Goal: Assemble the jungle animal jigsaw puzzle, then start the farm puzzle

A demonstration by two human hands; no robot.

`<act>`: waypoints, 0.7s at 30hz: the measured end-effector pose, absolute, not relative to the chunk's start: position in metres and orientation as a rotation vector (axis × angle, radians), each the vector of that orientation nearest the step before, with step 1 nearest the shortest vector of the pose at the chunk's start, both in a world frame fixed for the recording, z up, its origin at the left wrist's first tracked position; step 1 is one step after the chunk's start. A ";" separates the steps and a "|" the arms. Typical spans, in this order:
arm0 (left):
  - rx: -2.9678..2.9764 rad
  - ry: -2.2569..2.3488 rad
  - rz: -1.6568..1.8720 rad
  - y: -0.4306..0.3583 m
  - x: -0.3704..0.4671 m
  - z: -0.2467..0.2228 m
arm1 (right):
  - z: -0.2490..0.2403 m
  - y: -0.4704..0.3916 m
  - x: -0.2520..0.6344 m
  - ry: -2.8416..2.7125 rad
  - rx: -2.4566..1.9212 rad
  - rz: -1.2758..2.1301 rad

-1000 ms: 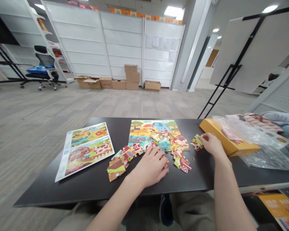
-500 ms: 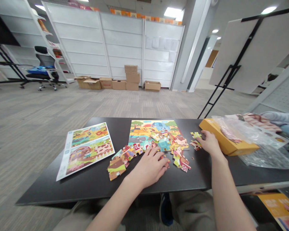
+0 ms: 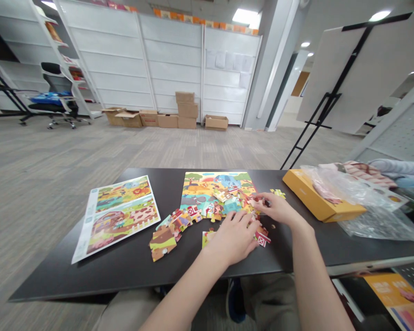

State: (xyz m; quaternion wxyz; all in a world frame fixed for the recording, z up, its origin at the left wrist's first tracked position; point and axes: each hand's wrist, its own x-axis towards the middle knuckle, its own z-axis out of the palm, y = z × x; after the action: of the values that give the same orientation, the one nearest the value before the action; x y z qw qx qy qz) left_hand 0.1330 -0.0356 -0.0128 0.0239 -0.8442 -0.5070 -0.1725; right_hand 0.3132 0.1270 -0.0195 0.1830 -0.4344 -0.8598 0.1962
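Note:
My left hand lies palm down with fingers spread over loose pieces at the near edge of the pile. My right hand has thumb and fingers pinched at a pinkish puzzle piece at the pile's right side. Under the pile is a colourful picture board with animals. A green-and-brown joined section lies left of my hands. A green piece shows beside my left wrist, and a red barn piece beyond its fingertips. Another yellow-green piece sits behind my right hand, partly hidden.
A printed picture sheet lies on the left of the black table. To the right are a yellow box, clear plastic bags and folded cloths. Cardboard boxes stand by the far shelves.
My right hand has moved left from the pieces near the yellow box to the pile. The left hand has slid right, uncovering a green piece. The view has shifted slightly.

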 end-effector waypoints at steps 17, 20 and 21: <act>-2.671 -1.427 -0.445 -0.036 0.142 -0.011 | -0.017 0.132 0.326 -2.064 -1.339 0.764; -2.686 -1.432 -0.432 -0.041 0.142 -0.010 | -0.019 0.138 0.339 -1.954 -1.300 0.764; -2.692 -1.438 -0.429 -0.042 0.141 -0.010 | -0.020 0.141 0.345 -1.913 -1.312 0.715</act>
State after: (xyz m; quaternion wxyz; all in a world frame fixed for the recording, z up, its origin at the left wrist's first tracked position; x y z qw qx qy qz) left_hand 0.1414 -0.0420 -0.0099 0.0296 -0.8731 -0.4664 -0.1391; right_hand 0.3452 0.1410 -0.0197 0.3498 -0.5063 -0.7383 0.2761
